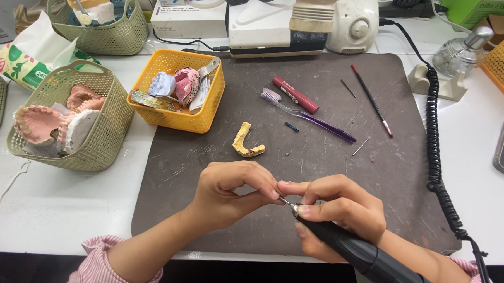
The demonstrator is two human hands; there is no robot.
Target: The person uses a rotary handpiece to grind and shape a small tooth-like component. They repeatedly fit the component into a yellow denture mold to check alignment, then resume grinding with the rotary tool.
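Far out to the left of the left hand, a green woven basket (104,136) is sitting on the white bench (54,201), holding pink and white dental casts (40,126), and just ahead of that hand a yellow basket (177,119) is carrying more casts and a metal tray; between that basket and the hand a small yellow jaw model (246,144) is lying on the dark mat (341,133), close in front of the knuckles. The left hand (230,194) is closing thumb and forefinger in a tight pinch on something too small to make out, right at the fingertips where the two hands are meeting. Touching that pinch from the right, the fine metal bur (286,202) of a black rotary handpiece (365,257) is pointing into it, and the right hand (339,214) is wrapping around the handpiece near its nose in a pen-like grip, thumb and fingers closed on the barrel. The handpiece is looking stiff, smooth and moderately weighty, with its body trailing back toward the wrist, so the hold close to the tip is seeming the steadiest place; the bur is looking thin and likely fragile. Ahead of the right hand a purple toothbrush (311,115), a red tube (295,94) and a slim brush (372,100) are lying on the mat, and further right a coiled black cord (433,142) is running along the mat's edge
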